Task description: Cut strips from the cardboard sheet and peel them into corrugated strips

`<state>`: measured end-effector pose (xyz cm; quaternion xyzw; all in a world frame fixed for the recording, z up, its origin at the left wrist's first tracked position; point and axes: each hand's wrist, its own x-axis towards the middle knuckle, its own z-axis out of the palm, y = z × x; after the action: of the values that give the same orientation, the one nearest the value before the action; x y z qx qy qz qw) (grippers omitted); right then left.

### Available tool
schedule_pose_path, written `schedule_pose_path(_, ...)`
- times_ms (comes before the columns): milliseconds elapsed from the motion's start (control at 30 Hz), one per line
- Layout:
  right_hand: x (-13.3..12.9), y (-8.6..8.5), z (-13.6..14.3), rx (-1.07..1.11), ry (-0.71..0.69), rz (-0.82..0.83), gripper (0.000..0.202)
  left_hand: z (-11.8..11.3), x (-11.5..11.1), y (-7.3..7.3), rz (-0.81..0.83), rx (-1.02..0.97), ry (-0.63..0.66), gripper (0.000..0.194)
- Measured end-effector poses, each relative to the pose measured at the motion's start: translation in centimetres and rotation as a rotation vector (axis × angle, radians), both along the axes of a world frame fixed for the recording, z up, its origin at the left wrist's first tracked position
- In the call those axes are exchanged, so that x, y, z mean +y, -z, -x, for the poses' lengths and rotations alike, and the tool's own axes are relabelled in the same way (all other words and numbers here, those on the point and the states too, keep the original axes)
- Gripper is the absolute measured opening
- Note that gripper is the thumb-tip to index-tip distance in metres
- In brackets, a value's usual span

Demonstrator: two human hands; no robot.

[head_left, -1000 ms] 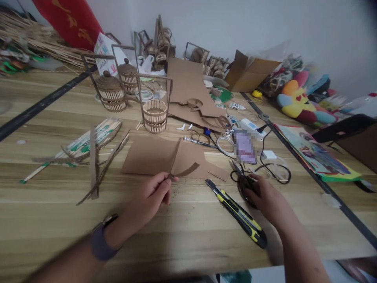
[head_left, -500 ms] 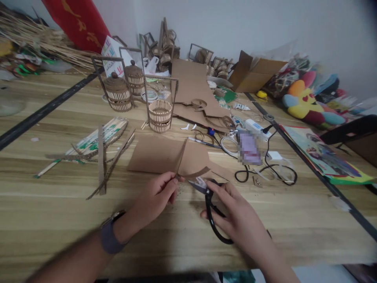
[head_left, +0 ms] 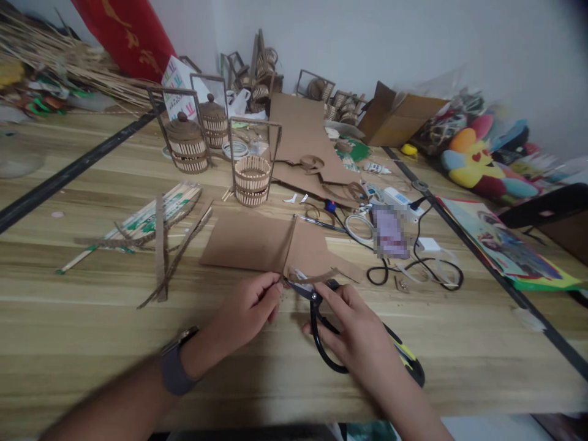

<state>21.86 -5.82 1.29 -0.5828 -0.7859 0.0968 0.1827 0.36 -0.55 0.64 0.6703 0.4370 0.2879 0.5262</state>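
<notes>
Left hand: the left hand (head_left: 250, 306) pinches a thin brown strip (head_left: 321, 277) between thumb and forefinger, close to one end, probably to steady it against the blades.
Right hand: the right hand (head_left: 362, 331) is wrapped partly round the handles of black scissors (head_left: 316, 337), their tips pointing at the left fingertips; whether the blades touch the strip is hard to tell.
Strip: above the near edge of the cardboard (head_left: 245, 242), its loose part reaching to the right, perhaps so the pinched end is easy to get at.
Utility knife (head_left: 416, 367): on the table (head_left: 220, 386), partly hidden by the right forearm, likely within reach.
Open bucket (head_left: 252, 180): upright beyond the cardboard, apart from both hands, seemingly out of the working area.
Spare strips (head_left: 160, 245): crossed on the table, left of the cardboard.
</notes>
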Motion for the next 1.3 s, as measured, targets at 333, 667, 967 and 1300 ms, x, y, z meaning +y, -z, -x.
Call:
schedule_pose_path(333,0.1,-0.1,1.4,0.447,0.045,0.278,0.049,0.2,0.1,0.6,-0.032,-0.057,0.018,0.032)
schedule_pose_path(667,0.9,-0.2,-0.6,0.289,0.066,0.233,0.050,0.3,0.4,0.1,0.029,-0.097,-0.132,0.031)
schedule_pose_path(967,3.5,-0.1,-0.3,-0.155,0.123,0.063,0.042,0.0,0.2,0.5,-0.033,-0.069,-0.109,0.038)
schedule_pose_path(1300,5.9,-1.7,3.8,0.336,-0.211,-0.227,0.007,-0.2,-0.1,0.4,-0.169,0.040,-0.074,0.020)
